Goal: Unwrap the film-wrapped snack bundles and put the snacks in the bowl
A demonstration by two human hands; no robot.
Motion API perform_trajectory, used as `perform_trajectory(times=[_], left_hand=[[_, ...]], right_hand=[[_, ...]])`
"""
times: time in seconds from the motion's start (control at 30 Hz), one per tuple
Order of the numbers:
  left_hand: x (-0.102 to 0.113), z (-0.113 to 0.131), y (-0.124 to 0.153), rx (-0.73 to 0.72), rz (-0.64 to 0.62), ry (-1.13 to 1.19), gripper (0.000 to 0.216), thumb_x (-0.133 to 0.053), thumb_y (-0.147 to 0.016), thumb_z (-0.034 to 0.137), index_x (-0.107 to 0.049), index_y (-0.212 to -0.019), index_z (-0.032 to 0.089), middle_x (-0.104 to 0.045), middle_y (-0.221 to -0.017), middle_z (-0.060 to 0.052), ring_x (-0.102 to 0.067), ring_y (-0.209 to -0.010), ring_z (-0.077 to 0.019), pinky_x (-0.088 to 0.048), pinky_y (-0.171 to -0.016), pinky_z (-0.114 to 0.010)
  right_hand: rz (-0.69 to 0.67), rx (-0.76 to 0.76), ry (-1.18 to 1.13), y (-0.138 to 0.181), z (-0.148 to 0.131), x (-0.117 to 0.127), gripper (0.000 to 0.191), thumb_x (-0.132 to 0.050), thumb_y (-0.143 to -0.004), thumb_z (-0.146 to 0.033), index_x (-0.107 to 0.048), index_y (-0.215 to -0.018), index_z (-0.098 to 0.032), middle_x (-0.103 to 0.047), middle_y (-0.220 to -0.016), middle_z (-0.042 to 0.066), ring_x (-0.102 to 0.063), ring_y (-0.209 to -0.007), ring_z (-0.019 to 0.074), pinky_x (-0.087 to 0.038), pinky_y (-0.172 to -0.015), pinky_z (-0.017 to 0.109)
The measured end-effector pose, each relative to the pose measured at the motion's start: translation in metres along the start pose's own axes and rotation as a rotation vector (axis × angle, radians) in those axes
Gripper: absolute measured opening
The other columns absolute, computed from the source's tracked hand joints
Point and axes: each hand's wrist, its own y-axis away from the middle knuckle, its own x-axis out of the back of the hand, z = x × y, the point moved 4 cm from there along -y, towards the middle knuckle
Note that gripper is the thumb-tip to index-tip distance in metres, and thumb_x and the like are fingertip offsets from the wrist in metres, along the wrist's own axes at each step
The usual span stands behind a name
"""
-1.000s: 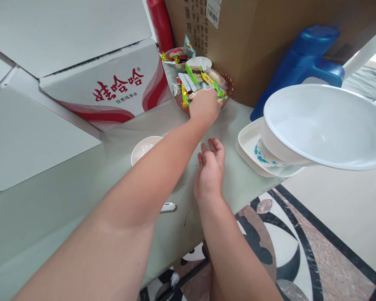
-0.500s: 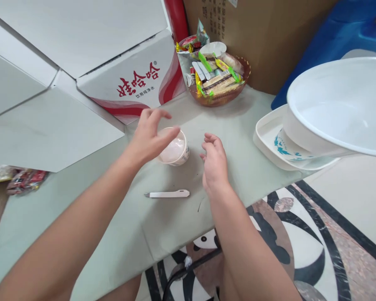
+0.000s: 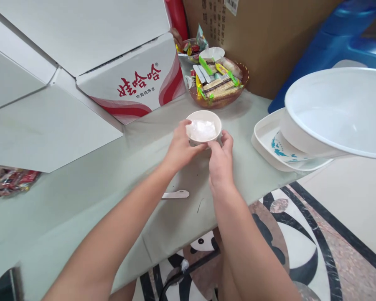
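Note:
Between my two hands is a white paper cup (image 3: 219, 125) with clear, shiny plastic-like stuff inside. My left hand (image 3: 183, 146) grips its left side, fingers on the rim and thumb along the near side. On the right and near side, my right hand (image 3: 222, 161) holds it with curled fingers and the thumb at the front. Whether the cup's bottom touches the table is hidden. A white utility knife (image 3: 179, 194) lies on the table nearer to me, its left end covered by my left forearm.
A snack basket (image 3: 221, 101) stands behind the cup, beside a white carton (image 3: 138, 90) with red lettering. To the right, a large white bowl (image 3: 335, 113) sits over a white tray (image 3: 260, 146). A blue jug (image 3: 326, 46) stands behind. Snack packets (image 3: 17, 182) lie left.
Both hands have closed on the cup, which has moved right and away from me. My left forearm now covers part of the knife. A dark object has appeared at the lower left.

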Motion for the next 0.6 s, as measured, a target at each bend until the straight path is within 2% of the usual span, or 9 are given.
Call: perform_trajectory(times=[0.1,0.2,0.4,0.5,0.6], left_hand=[[-0.025,0.016,-0.022,0.032,-0.009,-0.041,0.072,-0.078,-0.079,0.029,-0.040,-0.140,0.023,-0.051,-0.144,-0.017,-0.057,-0.132,-0.0300,-0.051,-0.108,-0.043],[-0.041,0.029,-0.039,0.087,0.029,-0.089,0.071,-0.077,-0.081,0.033,-0.040,-0.140,0.024,-0.053,-0.139,-0.017,-0.058,-0.128,-0.0294,-0.051,-0.105,-0.042],[-0.059,0.046,-0.057,0.141,0.072,-0.067,0.075,-0.078,-0.083,0.039,-0.035,-0.143,0.027,-0.053,-0.139,-0.016,-0.062,-0.122,-0.0282,-0.051,-0.103,-0.040],[-0.066,0.051,-0.065,0.139,0.101,-0.058,0.073,-0.076,-0.086,0.041,-0.034,-0.145,0.026,-0.053,-0.139,-0.017,-0.062,-0.123,-0.0278,-0.050,-0.102,-0.038],[-0.071,0.053,-0.078,0.160,0.136,-0.053,0.075,-0.076,-0.087,0.043,-0.035,-0.146,0.024,-0.051,-0.141,-0.019,-0.064,-0.121,-0.0295,-0.050,-0.100,-0.038]], right_hand=[[-0.022,0.016,-0.058,-0.002,-0.001,0.003,0.078,-0.059,-0.077,-0.035,-0.040,-0.152,-0.027,-0.047,-0.160,0.008,-0.045,-0.149,0.0226,-0.035,-0.125,0.044],[-0.035,0.004,-0.097,-0.002,0.001,0.001,0.078,-0.057,-0.077,-0.034,-0.039,-0.153,-0.027,-0.047,-0.161,0.008,-0.044,-0.151,0.0230,-0.039,-0.122,0.045],[-0.078,0.022,-0.188,-0.001,-0.001,-0.003,0.072,-0.056,-0.074,-0.031,-0.043,-0.144,-0.026,-0.057,-0.152,0.008,-0.059,-0.135,0.0223,-0.047,-0.114,0.044],[-0.051,0.006,-0.193,-0.001,-0.004,0.000,0.068,-0.057,-0.074,-0.033,-0.045,-0.140,-0.026,-0.056,-0.153,0.008,-0.060,-0.132,0.0219,-0.050,-0.110,0.043],[-0.011,-0.010,-0.191,0.000,-0.005,0.004,0.070,-0.058,-0.073,-0.035,-0.044,-0.141,-0.025,-0.050,-0.157,0.010,-0.056,-0.138,0.0215,-0.049,-0.111,0.042]])
